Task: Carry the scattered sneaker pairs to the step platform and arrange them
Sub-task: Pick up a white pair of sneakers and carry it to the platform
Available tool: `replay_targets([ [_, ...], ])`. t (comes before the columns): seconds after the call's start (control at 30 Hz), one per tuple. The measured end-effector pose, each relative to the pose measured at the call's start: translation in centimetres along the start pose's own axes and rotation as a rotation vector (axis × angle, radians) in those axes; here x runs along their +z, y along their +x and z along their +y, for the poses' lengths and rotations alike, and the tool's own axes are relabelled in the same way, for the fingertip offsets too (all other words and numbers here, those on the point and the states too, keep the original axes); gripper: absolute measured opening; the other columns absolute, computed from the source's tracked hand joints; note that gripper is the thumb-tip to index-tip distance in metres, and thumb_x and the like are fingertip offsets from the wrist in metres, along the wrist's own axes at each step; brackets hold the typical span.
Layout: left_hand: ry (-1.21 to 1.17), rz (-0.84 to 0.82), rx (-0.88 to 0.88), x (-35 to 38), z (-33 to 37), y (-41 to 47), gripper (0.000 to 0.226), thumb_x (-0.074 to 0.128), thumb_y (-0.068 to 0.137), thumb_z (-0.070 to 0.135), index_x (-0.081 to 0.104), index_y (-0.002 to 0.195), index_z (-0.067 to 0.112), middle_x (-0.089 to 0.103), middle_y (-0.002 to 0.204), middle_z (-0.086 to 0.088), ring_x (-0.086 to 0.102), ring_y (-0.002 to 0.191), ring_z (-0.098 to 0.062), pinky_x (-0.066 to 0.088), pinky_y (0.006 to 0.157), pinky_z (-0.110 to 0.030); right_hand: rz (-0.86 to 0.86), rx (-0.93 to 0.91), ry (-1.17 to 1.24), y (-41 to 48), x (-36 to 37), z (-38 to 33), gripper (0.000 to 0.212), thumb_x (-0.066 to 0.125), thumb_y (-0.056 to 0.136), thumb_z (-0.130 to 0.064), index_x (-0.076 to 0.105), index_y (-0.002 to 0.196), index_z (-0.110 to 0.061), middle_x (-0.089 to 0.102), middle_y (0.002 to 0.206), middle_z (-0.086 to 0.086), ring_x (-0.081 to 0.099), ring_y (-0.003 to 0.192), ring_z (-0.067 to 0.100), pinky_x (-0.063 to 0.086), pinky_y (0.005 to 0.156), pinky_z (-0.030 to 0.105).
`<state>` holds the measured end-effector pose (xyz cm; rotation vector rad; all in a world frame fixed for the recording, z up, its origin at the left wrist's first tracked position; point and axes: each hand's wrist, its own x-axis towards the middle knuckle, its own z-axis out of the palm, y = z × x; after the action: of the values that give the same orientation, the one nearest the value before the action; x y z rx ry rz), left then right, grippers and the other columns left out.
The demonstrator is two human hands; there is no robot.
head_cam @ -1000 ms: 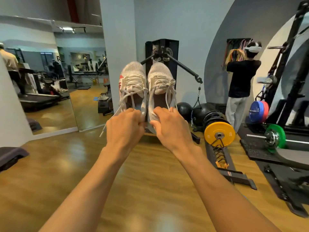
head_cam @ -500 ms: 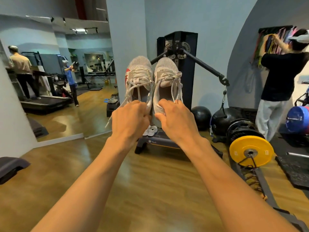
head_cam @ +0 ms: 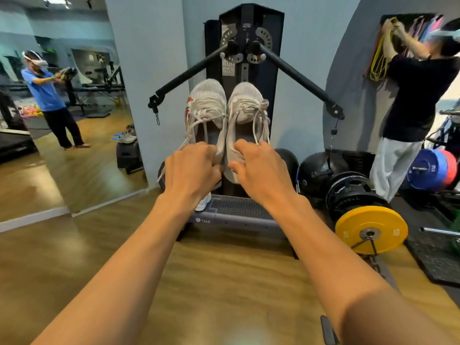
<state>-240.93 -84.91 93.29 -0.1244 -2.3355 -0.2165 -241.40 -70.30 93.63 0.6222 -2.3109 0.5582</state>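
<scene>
At the far left we see a wall mirror point(head_cam: 62, 120) reflecting the gym floor, a person in a blue shirt point(head_cam: 46, 93), and a dark box point(head_cam: 128, 155) with a pair of shoes on top.

Moving inward, our left hand point(head_cam: 191, 170) is raised in front of us, its grip pressed shut on the heel edge of the left sneaker point(head_cam: 205, 115) — a pale knit shoe with red on its side, toe pointing up, loose laces trailing down past the knuckles. Just beside it, side walls touching, the right sneaker point(head_cam: 246, 113) is held the same way, toe up, with our right hand point(head_cam: 258, 170) pinching its heel edge between thumb and fingers.

Both shoes are held in the air before the black cable machine point(head_cam: 245, 33), whose two arms slope down to either side. Below the hands, on the wooden floor point(head_cam: 224, 282), lies the grey step platform point(head_cam: 236, 215); another white sneaker point(head_cam: 202, 201) stands at its left end, mostly hidden by our left wrist.

Further right sit dark medicine balls point(head_cam: 316, 170), a stack of black plates point(head_cam: 353, 192) and a yellow weight plate point(head_cam: 371, 230). Behind them a person in a black top point(head_cam: 418, 95) reaches up to coloured bands point(head_cam: 378, 63) hanging on the wall — blue and red plates point(head_cam: 433, 169) lie at the far right.
</scene>
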Motion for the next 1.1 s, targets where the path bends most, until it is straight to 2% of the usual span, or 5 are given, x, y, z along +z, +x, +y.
replay_targets([
  [0.23, 0.041, -0.077, -0.048, 14.2, -6.6, 8.8, 0.033, 0.067, 0.079, 0.034, 0.039, 0.064, 0.026, 0.046, 0.066, 0.006, 0.058, 0.068, -0.030, 0.032, 0.056, -0.032, -0.055, 0.004, 0.049, 9.7, 13.5, 8.0, 0.018, 0.066, 0.088, -0.029, 0.057, 0.099, -0.018, 0.038, 0.075, -0.010, 0.052, 0.080, 0.020, 0.050, 0.062, 0.039],
  [0.43, 0.057, -0.214, -0.121, 24.5, -13.0, 14.8, 0.037, 0.066, 0.077, 0.033, 0.034, 0.059, 0.023, 0.049, 0.067, 0.005, 0.060, 0.072, -0.032, 0.033, 0.057, -0.031, -0.124, 0.040, 0.075, 16.7, 24.9, 12.8, 0.016, 0.064, 0.089, -0.030, 0.053, 0.096, -0.019, 0.060, 0.083, 0.000, 0.052, 0.084, 0.023, 0.040, 0.057, 0.033],
  [0.77, 0.009, -0.414, -0.131, 43.9, -25.5, 20.3, 0.032, 0.066, 0.080, 0.037, 0.041, 0.069, 0.022, 0.063, 0.077, -0.001, 0.064, 0.076, -0.033, 0.041, 0.058, -0.033, -0.306, 0.191, 0.047, 24.5, 45.0, 18.7, 0.020, 0.061, 0.090, -0.028, 0.042, 0.086, -0.027, 0.055, 0.080, -0.003, 0.035, 0.078, 0.013, 0.032, 0.058, 0.031],
  [0.9, -0.047, -0.493, -0.114, 51.3, -28.6, 21.9, 0.031, 0.062, 0.084, 0.035, 0.036, 0.072, 0.023, 0.062, 0.086, -0.001, 0.063, 0.077, -0.033, 0.040, 0.058, -0.033, -0.398, 0.302, 0.042, 26.8, 51.4, 21.6, 0.017, 0.058, 0.091, -0.027, 0.042, 0.087, -0.027, 0.036, 0.076, -0.009, 0.033, 0.076, 0.013, 0.037, 0.059, 0.034],
  [1.1, -0.067, -0.634, -0.107, 62.4, -31.4, 22.6, 0.011, 0.057, 0.088, 0.034, 0.057, 0.087, 0.023, 0.063, 0.094, 0.002, 0.065, 0.080, -0.026, 0.034, 0.056, -0.029, -0.547, 0.430, 0.049, 27.3, 60.8, 27.4, 0.010, 0.054, 0.093, -0.029, 0.044, 0.094, -0.030, 0.040, 0.088, -0.007, 0.046, 0.084, 0.014, 0.038, 0.063, 0.030],
])
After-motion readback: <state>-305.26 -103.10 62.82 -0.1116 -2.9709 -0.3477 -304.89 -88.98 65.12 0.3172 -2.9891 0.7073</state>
